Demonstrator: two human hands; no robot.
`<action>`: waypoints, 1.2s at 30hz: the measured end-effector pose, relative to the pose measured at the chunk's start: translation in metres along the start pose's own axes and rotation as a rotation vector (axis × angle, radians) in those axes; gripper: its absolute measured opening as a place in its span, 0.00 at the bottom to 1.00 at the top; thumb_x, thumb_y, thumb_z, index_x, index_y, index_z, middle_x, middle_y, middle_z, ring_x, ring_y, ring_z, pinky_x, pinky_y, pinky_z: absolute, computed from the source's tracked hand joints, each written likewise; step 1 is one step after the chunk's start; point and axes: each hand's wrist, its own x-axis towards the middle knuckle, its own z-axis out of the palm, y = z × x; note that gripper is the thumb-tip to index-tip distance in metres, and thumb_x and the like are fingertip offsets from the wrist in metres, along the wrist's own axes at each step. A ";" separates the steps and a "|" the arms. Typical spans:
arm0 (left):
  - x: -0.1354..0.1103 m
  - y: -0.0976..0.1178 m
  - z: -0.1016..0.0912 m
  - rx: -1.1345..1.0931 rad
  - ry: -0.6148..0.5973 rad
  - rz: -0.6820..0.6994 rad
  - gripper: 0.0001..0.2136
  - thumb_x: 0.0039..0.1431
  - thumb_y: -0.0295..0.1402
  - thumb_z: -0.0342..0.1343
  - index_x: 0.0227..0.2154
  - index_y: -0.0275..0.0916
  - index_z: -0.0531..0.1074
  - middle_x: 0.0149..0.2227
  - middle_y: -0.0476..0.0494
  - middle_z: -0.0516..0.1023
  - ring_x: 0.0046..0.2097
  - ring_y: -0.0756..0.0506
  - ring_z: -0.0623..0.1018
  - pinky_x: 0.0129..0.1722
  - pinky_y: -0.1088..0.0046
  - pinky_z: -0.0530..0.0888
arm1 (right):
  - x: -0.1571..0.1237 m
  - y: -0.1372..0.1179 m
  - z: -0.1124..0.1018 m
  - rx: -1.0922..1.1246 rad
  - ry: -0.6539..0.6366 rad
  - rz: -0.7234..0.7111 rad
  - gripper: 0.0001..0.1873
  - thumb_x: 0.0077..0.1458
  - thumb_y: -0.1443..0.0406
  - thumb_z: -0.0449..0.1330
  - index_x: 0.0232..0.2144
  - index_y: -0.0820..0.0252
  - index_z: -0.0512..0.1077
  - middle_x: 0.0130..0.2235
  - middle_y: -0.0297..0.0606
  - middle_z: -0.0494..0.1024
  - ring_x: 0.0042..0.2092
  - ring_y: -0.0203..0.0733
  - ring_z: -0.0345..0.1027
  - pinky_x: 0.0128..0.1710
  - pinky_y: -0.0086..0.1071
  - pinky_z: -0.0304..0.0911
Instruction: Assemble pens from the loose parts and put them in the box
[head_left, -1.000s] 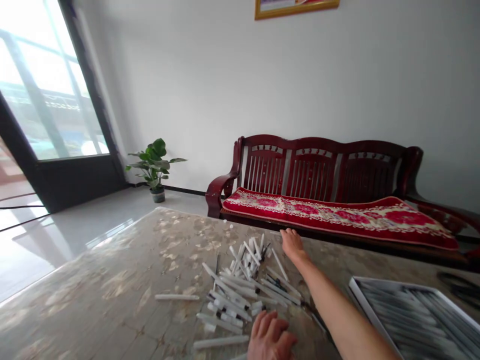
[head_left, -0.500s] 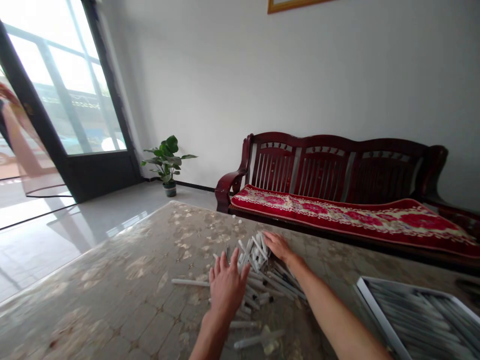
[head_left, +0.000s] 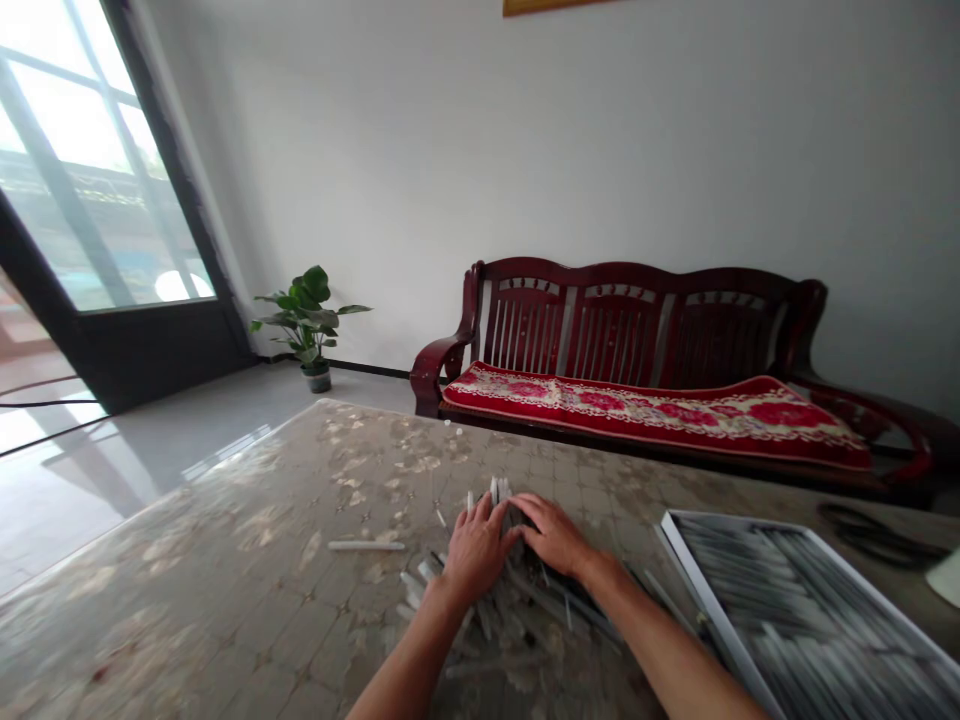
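From here I see both bare hands brought together over a loose, blurred heap of slim whitish pen-like sticks [head_left: 487, 615] on the table [head_left: 247, 590] with its grey-brown patterned covering. The left hand [head_left: 480, 548] lies palm down, its fingers slightly parted; the right hand [head_left: 553, 535] is half curled, its fingertips near the left's. A few pale ends poke out beyond them, but I cannot tell whether either grips any. One white stick [head_left: 366, 545] lies apart, left of the heap; a shallow white-rimmed tray [head_left: 712, 600] of grey, slender sticks sits to the right.

Both hands [head_left: 478, 548] curve over heaped white sticks [head_left: 501, 487].
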 end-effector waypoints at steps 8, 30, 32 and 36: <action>-0.031 0.024 -0.005 -0.176 -0.054 0.291 0.20 0.65 0.41 0.44 0.56 0.47 0.68 0.62 0.40 0.65 0.64 0.41 0.63 0.61 0.57 0.59 | -0.096 -0.013 -0.024 -0.154 0.180 0.147 0.26 0.55 0.69 0.53 0.56 0.56 0.67 0.59 0.42 0.69 0.60 0.44 0.61 0.61 0.40 0.55; -0.074 -0.048 -0.001 -0.172 0.190 -0.156 0.22 0.65 0.39 0.42 0.57 0.37 0.66 0.60 0.34 0.68 0.63 0.39 0.64 0.59 0.59 0.63 | -0.208 -0.127 0.058 -0.583 0.453 -0.454 0.26 0.59 0.58 0.57 0.59 0.45 0.61 0.62 0.31 0.65 0.66 0.47 0.50 0.64 0.44 0.49; -0.079 -0.038 0.002 -0.142 0.205 -0.168 0.22 0.64 0.40 0.43 0.57 0.38 0.67 0.60 0.33 0.67 0.62 0.38 0.66 0.59 0.57 0.63 | -0.209 -0.129 0.068 -0.617 0.439 -0.465 0.25 0.58 0.58 0.58 0.58 0.49 0.64 0.62 0.34 0.65 0.66 0.48 0.49 0.66 0.44 0.45; -0.077 -0.009 0.007 -0.195 0.158 -0.039 0.21 0.64 0.39 0.44 0.57 0.40 0.67 0.61 0.35 0.67 0.62 0.39 0.65 0.60 0.56 0.62 | -0.195 -0.118 0.048 -0.538 0.195 -0.204 0.35 0.56 0.52 0.59 0.62 0.58 0.59 0.67 0.43 0.54 0.68 0.53 0.41 0.67 0.47 0.39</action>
